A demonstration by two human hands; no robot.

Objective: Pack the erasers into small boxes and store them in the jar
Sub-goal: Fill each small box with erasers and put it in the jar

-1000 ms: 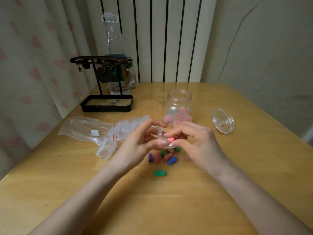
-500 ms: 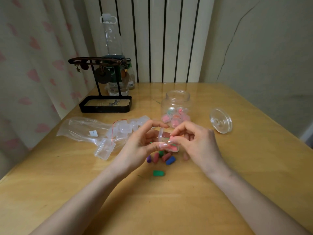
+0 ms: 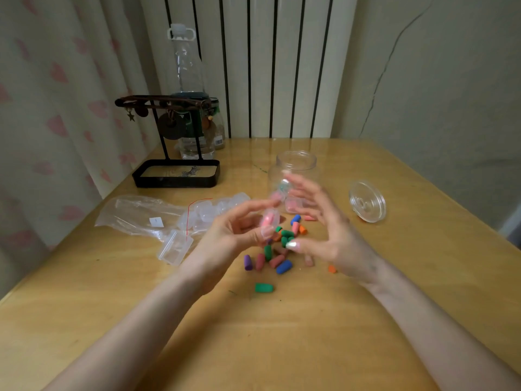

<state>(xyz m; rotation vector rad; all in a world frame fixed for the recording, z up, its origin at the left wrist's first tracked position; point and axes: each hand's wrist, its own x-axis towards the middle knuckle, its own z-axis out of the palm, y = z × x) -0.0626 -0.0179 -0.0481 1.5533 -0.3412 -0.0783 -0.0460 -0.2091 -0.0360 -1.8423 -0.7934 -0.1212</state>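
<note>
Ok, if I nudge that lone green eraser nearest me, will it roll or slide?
The green eraser looks like a rounded capsule lying on its side, so it would probably roll sideways rather than slide. It looks small and likely light. The table looks glossy, so little would stop it.

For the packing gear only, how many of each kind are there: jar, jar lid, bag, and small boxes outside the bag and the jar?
jar: 1
jar lid: 1
bag: 1
small boxes: 2, the held box in the left hand and the open box on the table
total: 5
</note>
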